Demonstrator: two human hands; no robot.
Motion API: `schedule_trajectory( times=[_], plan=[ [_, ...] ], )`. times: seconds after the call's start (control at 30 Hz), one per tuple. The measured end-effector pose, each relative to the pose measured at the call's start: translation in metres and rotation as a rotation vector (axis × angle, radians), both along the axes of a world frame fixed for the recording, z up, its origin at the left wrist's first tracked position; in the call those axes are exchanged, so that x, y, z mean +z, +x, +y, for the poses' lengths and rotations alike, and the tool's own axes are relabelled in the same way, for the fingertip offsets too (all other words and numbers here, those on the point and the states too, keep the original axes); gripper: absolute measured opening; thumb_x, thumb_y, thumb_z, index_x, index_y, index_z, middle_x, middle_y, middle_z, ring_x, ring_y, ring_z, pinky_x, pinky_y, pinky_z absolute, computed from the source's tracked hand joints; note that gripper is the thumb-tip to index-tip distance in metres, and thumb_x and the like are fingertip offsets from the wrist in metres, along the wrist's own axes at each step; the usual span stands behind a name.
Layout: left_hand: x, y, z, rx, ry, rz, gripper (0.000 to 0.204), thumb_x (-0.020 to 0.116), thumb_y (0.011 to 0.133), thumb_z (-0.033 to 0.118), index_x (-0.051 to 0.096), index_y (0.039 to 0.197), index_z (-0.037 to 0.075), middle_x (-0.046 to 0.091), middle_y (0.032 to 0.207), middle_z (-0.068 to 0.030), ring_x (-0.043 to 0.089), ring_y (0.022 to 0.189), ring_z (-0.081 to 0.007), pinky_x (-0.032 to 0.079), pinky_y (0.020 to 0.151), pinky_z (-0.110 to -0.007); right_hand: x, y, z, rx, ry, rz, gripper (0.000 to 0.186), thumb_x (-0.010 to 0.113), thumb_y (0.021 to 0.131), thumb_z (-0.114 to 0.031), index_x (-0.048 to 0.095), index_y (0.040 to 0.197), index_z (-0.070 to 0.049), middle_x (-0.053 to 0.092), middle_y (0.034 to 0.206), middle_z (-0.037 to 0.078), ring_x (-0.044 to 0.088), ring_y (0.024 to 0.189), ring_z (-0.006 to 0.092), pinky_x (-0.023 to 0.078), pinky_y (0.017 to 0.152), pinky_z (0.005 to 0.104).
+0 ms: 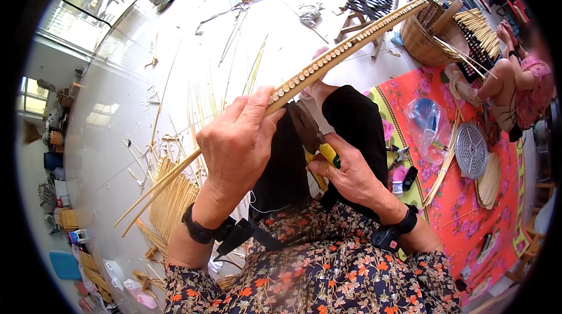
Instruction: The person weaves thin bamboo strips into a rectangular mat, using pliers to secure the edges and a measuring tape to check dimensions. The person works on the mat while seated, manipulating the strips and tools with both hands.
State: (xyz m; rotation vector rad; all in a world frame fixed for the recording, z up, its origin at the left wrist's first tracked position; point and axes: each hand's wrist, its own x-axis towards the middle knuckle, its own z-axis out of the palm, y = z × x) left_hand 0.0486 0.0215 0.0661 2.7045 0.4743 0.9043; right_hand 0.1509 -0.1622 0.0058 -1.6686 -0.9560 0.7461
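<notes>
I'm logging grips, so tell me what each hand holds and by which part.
Left hand: long bamboo-like strips, gripped near their middle. Right hand: a pliers-like tool, by its yellow handles.

2 windows (93,1) shine at left; floor (181,27) glares (edges bend, corners black).

A wicker basket (417,43) near a black-topped stool (370,2), a grey perforated disc (471,153) on a red floral mat (462,235).

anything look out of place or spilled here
Yes, the pale floor looks messy: thin strips lie strewn at odd angles, with a grey tangle farther off. The long piece in the left hand shows no obvious damage.
</notes>
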Motion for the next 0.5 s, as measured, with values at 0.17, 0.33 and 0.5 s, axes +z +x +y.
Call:
schedule_trajectory(
  times=[0.17, 0.33, 0.5],
  plan=[
    [0.005, 0.000, -0.003, -0.019, -0.041, 0.025, 0.032, 0.071, 0.085, 0.008, 0.068, 0.115, 0.002, 0.070, 0.086, -0.0134, 0.068, 0.063, -0.0216, 0.052, 0.056, -0.031, -0.004, -0.001, 0.000, -0.014, -0.031, 0.171, 0.026, 0.066, 0.092, -0.015, 0.057, 0.111, 0.001, 0.063, 0.082, 0.015, 0.059, 0.072, 0.0229, 0.048, 0.069, 0.0330],
    [0.000, -0.002, -0.002, -0.014, -0.019, 0.003, 0.032, 0.072, 0.084, 0.007, 0.068, 0.115, 0.002, 0.071, 0.087, -0.0135, 0.068, 0.065, -0.0223, 0.053, 0.057, -0.031, 0.007, -0.007, -0.001, -0.057, -0.082, 0.056, 0.026, 0.066, 0.092, -0.015, 0.057, 0.110, 0.001, 0.063, 0.077, 0.015, 0.061, 0.066, 0.0230, 0.049, 0.062, 0.0332],
    [-0.008, -0.003, -0.007, -0.088, 0.053, -0.032, 0.034, 0.075, 0.079, 0.007, 0.069, 0.112, 0.004, 0.071, 0.090, -0.0133, 0.069, 0.072, -0.0272, 0.054, 0.060, -0.034, -0.003, -0.022, -0.013, -0.122, -0.075, 0.057, 0.025, 0.067, 0.091, -0.013, 0.057, 0.108, 0.002, 0.065, 0.077, 0.016, 0.066, 0.068, 0.0241, 0.050, 0.061, 0.0336]
  ],
)
